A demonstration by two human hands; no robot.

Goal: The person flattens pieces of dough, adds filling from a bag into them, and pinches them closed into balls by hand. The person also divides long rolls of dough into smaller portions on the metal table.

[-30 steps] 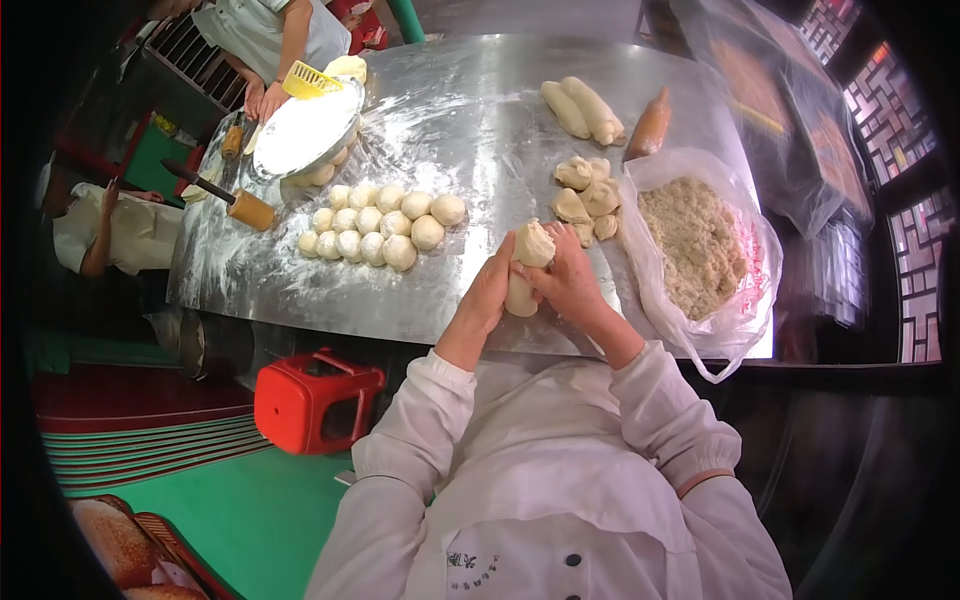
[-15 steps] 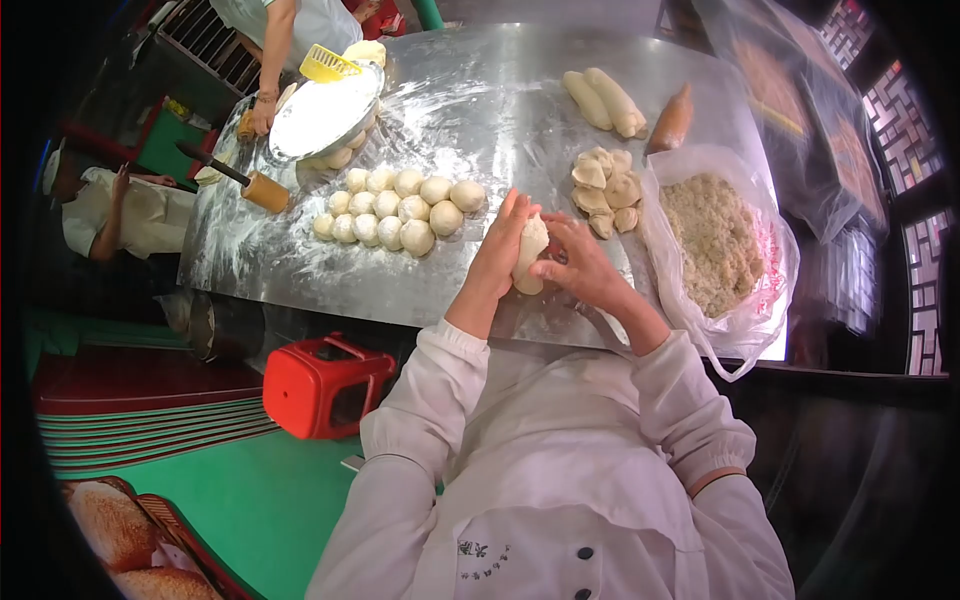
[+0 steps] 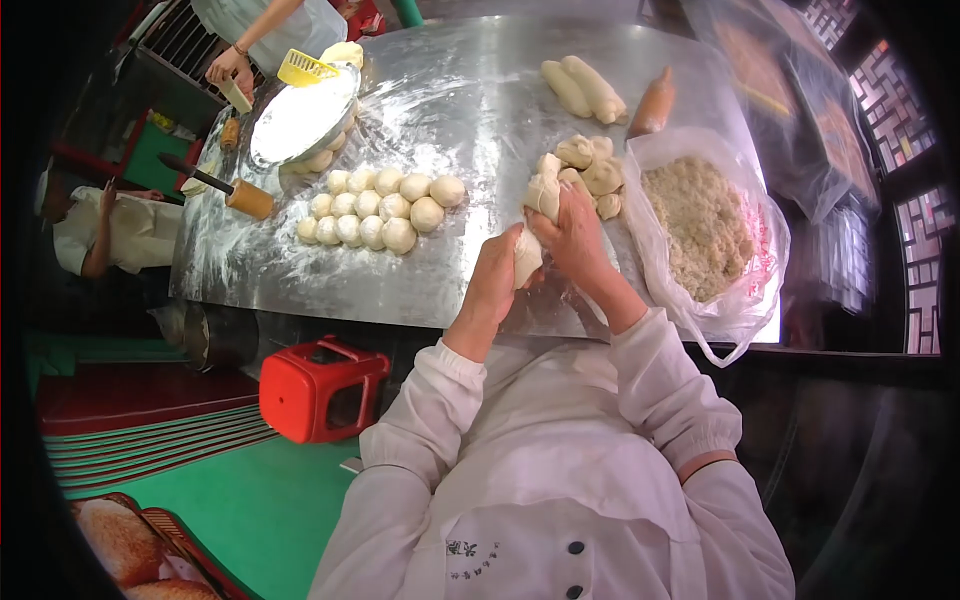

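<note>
My left hand (image 3: 491,278) is closed around a pale lump of dough (image 3: 526,257) just above the near edge of the metal table. Beside it, my right hand (image 3: 575,238) grips a piece of dough (image 3: 543,192) that sticks out past its fingers. Its fingertips are partly hidden. Right behind that piece lies a pile of torn dough pieces (image 3: 601,176); I cannot tell whether the two touch. A plastic bag of crumbly filling (image 3: 700,230) sits open to the right of my right hand.
Rows of dough balls (image 3: 372,208) lie left on the floured metal table (image 3: 440,290). Behind them are a tray of flour (image 3: 305,120), a yellow scraper (image 3: 305,68) and a rolling pin (image 3: 249,200). Dough rolls (image 3: 585,90) lie far back. A co-worker's hand (image 3: 232,72) holds a block.
My right hand has moved away from the lump in my left hand, towards the pile, with a dough piece now in its grip. The co-worker's hand has lifted off the table.
</note>
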